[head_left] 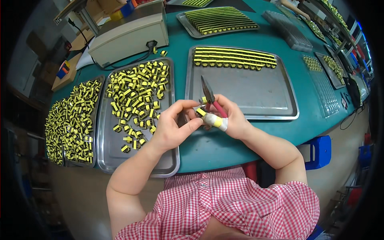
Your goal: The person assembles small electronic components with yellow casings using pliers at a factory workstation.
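Note:
Over the table's front edge, my left hand (pixel 170 128) pinches a small yellow-and-black wound coil part (pixel 201 111) between thumb and fingers. Close against it, my right hand (pixel 238 122) grips a pair of pliers (pixel 216 105) with red handles, the dark jaws pointing up and away. White and yellow wrapping (pixel 215 120) covers my right thumb. A second bit of yellow shows by the pliers' jaws, partly hidden by fingers. Left of my hands, a metal tray (pixel 112 154) holds many loose coil parts. Ahead to the right, another metal tray (pixel 248 94) carries coil parts in neat rows along its far side.
Farther left stands a tray heaped with coil parts (pixel 76 124). A grey box-shaped device (pixel 132 40) with a plugged-in cable sits behind. At the back lies a tray filled with rows (pixel 220 20). Clear plastic trays (pixel 288 32) lie at right. Another person's arm (pixel 294 8) shows far right.

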`<act>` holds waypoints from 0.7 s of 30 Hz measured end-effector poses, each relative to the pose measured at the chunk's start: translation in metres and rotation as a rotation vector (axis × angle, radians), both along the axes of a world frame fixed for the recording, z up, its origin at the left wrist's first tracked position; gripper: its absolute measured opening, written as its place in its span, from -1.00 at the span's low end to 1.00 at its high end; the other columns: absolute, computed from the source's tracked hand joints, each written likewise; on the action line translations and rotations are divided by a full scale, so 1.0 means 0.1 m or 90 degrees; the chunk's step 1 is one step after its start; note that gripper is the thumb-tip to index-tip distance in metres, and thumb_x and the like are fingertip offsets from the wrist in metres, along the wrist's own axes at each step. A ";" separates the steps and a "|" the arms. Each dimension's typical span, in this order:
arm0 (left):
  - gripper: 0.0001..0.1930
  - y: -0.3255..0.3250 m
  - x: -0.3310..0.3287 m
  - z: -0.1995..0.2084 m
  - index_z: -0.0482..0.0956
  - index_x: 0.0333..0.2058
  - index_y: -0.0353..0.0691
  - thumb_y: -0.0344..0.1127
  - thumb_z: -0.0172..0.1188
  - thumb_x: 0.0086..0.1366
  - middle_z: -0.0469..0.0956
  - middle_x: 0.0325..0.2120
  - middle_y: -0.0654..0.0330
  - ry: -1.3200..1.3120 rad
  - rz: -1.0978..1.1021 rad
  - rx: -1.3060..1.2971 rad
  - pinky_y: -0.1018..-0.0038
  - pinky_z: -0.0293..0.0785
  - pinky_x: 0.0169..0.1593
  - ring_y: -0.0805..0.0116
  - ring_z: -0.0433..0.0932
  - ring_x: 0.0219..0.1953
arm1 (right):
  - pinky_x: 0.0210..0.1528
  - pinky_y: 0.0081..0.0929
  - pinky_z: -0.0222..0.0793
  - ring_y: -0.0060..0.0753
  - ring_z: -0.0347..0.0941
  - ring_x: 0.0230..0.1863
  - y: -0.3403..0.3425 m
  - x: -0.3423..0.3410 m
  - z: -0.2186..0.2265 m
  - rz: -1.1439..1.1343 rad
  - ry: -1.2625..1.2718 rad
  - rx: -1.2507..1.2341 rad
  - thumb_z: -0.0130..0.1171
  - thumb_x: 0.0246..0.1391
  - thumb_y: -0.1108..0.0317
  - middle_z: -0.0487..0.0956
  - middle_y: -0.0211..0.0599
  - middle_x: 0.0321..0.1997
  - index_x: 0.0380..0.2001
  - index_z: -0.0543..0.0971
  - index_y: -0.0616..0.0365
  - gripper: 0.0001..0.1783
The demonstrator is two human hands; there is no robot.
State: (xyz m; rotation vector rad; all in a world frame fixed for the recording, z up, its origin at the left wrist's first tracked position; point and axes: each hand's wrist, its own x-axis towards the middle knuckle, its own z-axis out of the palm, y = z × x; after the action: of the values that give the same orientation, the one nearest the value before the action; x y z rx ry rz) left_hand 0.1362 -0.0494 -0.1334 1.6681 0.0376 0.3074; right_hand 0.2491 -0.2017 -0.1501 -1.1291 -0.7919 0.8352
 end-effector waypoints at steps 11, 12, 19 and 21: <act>-0.67 0.07 0.03 -0.02 0.46 -0.15 -0.36 -0.43 0.20 0.08 0.34 -0.47 0.35 0.029 -0.017 0.089 0.70 0.22 -0.34 0.64 0.29 -0.43 | -0.43 -0.56 0.40 -0.51 0.42 -0.37 0.01 0.03 0.03 0.087 0.144 -0.026 0.13 0.05 0.21 0.45 -0.30 -0.27 -0.04 0.27 0.19 -0.52; -0.68 0.07 0.04 -0.03 0.46 -0.16 -0.37 -0.43 0.21 0.08 0.34 -0.47 0.35 0.020 -0.020 0.085 0.70 0.22 -0.33 0.63 0.29 -0.43 | -0.43 -0.55 0.41 -0.51 0.42 -0.37 0.01 0.03 0.03 0.097 0.155 -0.027 0.14 0.04 0.19 0.45 -0.30 -0.28 -0.04 0.28 0.19 -0.52; -0.73 0.04 0.02 -0.03 0.35 -0.22 -0.34 -0.45 0.16 0.10 0.48 -0.30 0.14 -0.007 0.030 -0.152 0.63 0.36 -0.29 0.57 0.39 -0.35 | -0.37 -0.56 0.40 -0.53 0.43 -0.35 0.00 0.06 0.05 0.007 0.054 -0.081 0.14 0.04 0.23 0.48 -0.30 -0.27 -0.08 0.31 0.22 -0.56; -0.72 0.07 0.03 0.00 0.32 -0.21 -0.33 -0.46 0.14 0.10 0.49 -0.23 0.05 0.011 0.042 -0.142 0.58 0.41 -0.27 0.52 0.43 -0.30 | -0.29 -0.59 0.37 -0.54 0.42 -0.33 -0.04 0.09 0.07 -0.113 -0.199 -0.116 0.14 0.04 0.28 0.50 -0.30 -0.26 -0.11 0.33 0.22 -0.61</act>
State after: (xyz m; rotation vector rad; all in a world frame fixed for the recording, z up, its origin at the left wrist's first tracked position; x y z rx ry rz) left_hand 0.1387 -0.0421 -0.1333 1.4502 0.1351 0.3265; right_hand 0.2583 -0.2057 -0.1431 -1.4941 -0.8680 0.5974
